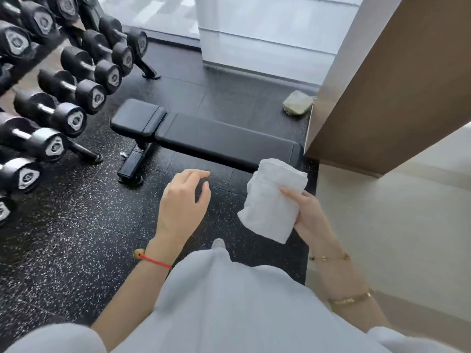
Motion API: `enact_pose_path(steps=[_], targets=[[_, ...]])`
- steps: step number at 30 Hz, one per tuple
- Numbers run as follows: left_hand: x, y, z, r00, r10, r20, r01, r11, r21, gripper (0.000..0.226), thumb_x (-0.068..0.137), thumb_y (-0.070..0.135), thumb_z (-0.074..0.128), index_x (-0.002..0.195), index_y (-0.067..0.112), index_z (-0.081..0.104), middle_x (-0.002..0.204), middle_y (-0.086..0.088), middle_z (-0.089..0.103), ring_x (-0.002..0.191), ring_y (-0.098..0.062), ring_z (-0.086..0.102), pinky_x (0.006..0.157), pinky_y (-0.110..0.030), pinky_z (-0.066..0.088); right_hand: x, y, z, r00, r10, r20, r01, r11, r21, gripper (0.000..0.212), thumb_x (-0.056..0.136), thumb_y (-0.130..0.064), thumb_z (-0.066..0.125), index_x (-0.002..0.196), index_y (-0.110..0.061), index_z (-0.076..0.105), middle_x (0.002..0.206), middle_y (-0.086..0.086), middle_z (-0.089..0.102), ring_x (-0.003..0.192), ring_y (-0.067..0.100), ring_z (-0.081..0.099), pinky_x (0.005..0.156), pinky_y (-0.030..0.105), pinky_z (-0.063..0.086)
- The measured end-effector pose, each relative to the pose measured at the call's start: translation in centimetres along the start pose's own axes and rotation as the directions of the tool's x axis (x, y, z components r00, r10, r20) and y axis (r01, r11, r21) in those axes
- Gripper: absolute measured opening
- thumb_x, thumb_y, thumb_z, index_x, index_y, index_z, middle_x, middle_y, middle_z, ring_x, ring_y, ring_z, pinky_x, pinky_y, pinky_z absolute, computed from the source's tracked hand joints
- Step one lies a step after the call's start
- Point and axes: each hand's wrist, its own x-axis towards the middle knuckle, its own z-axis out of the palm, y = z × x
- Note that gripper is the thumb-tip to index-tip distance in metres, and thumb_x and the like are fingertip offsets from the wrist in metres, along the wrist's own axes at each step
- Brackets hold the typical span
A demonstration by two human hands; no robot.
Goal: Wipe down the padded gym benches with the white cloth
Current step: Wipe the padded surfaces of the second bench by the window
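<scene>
well short of the bench (224, 141) edge, right hand (309, 212) grips cloth (270, 200); left hand (182, 200) loose.

Black rubber floor (76, 225), flecked with pale specks, laid in large square tiles with faint seams. Directly on it, a black padded bench (209, 138), flat, short seat pad to the left and long back pad running right, set on a dark metal frame with a foot bar (131, 165) resting on the floor. To the left, a dumbbell rack (84, 151), its angled feet planted on the rubber, rows of black dumbbells (63, 118) on its tiers. Near the far right, by the wall corner, a greyish-green folded rag (297, 106) lying on the floor. At the right edge, pale cream flooring (382, 212) adjoining the black tiles.
</scene>
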Motion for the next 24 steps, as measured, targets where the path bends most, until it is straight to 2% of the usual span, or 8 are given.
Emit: enact_pose_path(steps=[4, 8, 12, 17, 20, 24], targets=[[7.6, -2.3, 1.2, 0.994, 0.093, 0.048, -0.094, 0.995, 0.013, 0.023, 0.094, 0.016, 0.057, 0.115, 0.013, 0.066, 0.114, -0.001, 0.067, 0.107, -0.021, 0.06, 0.095, -0.041, 0.049, 5.4, -2.1, 2.7, 0.995, -0.014, -0.103, 0.018, 0.999, 0.045, 0.029, 0.092, -0.009, 0.064, 0.119, 0.0, 0.066, 0.117, 0.015, 0.071, 0.112, 0.033, 0.066, 0.1, 0.048, 0.051], [14.5, -3.1, 3.7, 0.985, 0.143, 0.093, -0.146, 0.989, 0.03, 0.026, 0.093, 0.016, 0.056, 0.117, 0.013, 0.065, 0.115, -0.001, 0.067, 0.107, -0.021, 0.06, 0.095, -0.038, 0.05, 10.8, -4.5, 3.6, 0.99, -0.001, -0.143, 0.01, 0.998, 0.063, 0.016, 0.093, -0.01, 0.064, 0.107, -0.006, 0.068, 0.109, 0.011, 0.073, 0.1, 0.025, 0.069, 0.093, 0.042, 0.053], [20.4, -3.1, 7.7, 0.982, 0.149, 0.12, -0.156, 0.987, 0.046, 0.025, 0.093, 0.015, 0.055, 0.116, 0.012, 0.066, 0.114, -0.003, 0.067, 0.108, -0.023, 0.061, 0.094, -0.04, 0.05, 17.2, -6.7, 2.7, 0.982, 0.038, -0.187, -0.027, 0.998, 0.061, 0.026, 0.094, -0.009, 0.063, 0.117, 0.001, 0.064, 0.117, 0.017, 0.069, 0.107, 0.029, 0.066, 0.096, 0.043, 0.052], [26.5, -2.8, 14.2, 0.981, 0.108, 0.159, -0.119, 0.991, 0.058, 0.026, 0.093, 0.013, 0.055, 0.117, 0.01, 0.066, 0.115, -0.006, 0.068, 0.109, -0.026, 0.06, 0.094, -0.042, 0.048, 25.5, -8.8, 0.5, 0.984, 0.074, -0.162, -0.068, 0.997, 0.044, 0.017, 0.093, -0.006, 0.062, 0.109, -0.002, 0.066, 0.103, 0.009, 0.073, 0.095, 0.022, 0.069, 0.089, 0.037, 0.055], [29.3, -2.9, 18.7, 0.979, 0.085, 0.187, -0.099, 0.993, 0.065, 0.028, 0.093, 0.012, 0.055, 0.119, 0.01, 0.065, 0.114, -0.007, 0.068, 0.109, -0.026, 0.06, 0.094, -0.042, 0.048, 30.3, -9.8, -0.4, 0.982, 0.098, -0.164, -0.097, 0.995, 0.019, 0.022, 0.094, -0.002, 0.061, 0.115, 0.003, 0.061, 0.108, 0.014, 0.068, 0.098, 0.027, 0.065, 0.099, 0.045, 0.049], [32.1, -4.2, 25.4, 0.976, 0.086, 0.202, -0.101, 0.993, 0.062, 0.028, 0.092, 0.01, 0.056, 0.118, 0.009, 0.065, 0.114, -0.007, 0.068, 0.109, -0.028, 0.06, 0.093, -0.042, 0.048, 36.8, -9.3, -1.9, 0.979, 0.135, -0.154, -0.136, 0.991, 0.003, 0.038, 0.095, -0.001, 0.057, 0.13, 0.013, 0.052, 0.129, 0.027, 0.059, 0.114, 0.033, 0.058, 0.108, 0.05, 0.043]])
